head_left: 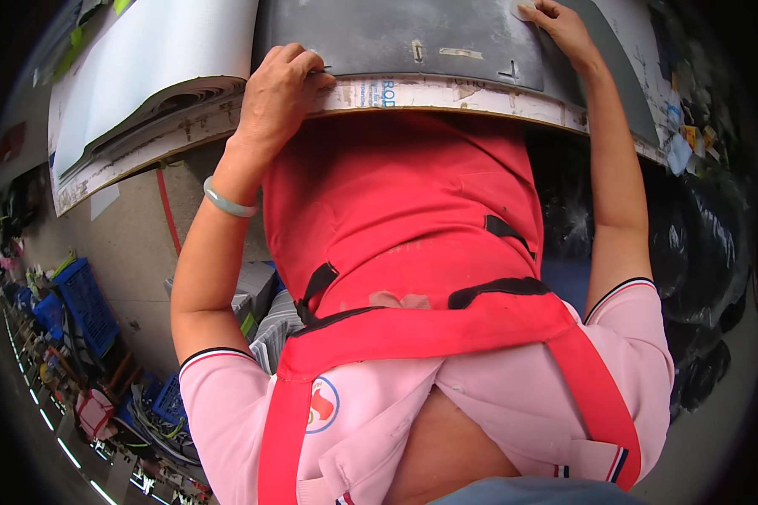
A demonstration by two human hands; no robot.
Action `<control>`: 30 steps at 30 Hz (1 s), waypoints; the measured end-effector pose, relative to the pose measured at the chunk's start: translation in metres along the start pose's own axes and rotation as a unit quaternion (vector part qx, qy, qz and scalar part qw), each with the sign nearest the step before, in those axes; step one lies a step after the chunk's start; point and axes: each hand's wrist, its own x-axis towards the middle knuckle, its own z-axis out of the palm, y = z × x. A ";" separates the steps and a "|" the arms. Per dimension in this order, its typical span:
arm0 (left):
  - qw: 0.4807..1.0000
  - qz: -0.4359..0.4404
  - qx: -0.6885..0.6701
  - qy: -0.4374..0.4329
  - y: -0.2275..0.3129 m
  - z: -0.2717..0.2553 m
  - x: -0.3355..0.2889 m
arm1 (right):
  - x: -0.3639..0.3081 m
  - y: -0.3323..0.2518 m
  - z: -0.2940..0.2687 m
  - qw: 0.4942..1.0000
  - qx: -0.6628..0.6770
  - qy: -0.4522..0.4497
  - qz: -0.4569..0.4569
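Observation:
A dark grey flat sheet [362,38], chalky on top and cut with small slots, lies on the table in front of me. At its near left corner my left hand [282,93] is closed, with the fingers curled and touching the sheet. What lies under those fingertips is hidden. Toward the far right of the sheet, my right hand [562,29] pinches a small whitish flat piece [524,10] between thumb and fingers. A second grey layer [615,67] shows below the sheet on the right.
A thick roll of white sheet material [164,63] lies left on the table. The table's worn pale front edge [429,94] runs close to my red apron [404,202]. Blue crates [88,307] stand on the floor at left; black plastic bags [691,244] are at right.

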 end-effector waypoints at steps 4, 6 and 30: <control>1.000 -0.005 -0.002 -0.002 -0.001 0.000 0.000 | -0.004 -0.009 0.002 1.000 -0.018 0.009 0.007; 1.000 0.005 0.001 -0.001 -0.001 0.000 0.001 | -0.008 -0.015 0.002 0.999 -0.033 0.015 0.011; 1.000 0.007 0.014 -0.005 0.000 -0.005 0.000 | -0.012 0.010 0.006 0.996 -0.067 0.038 -0.041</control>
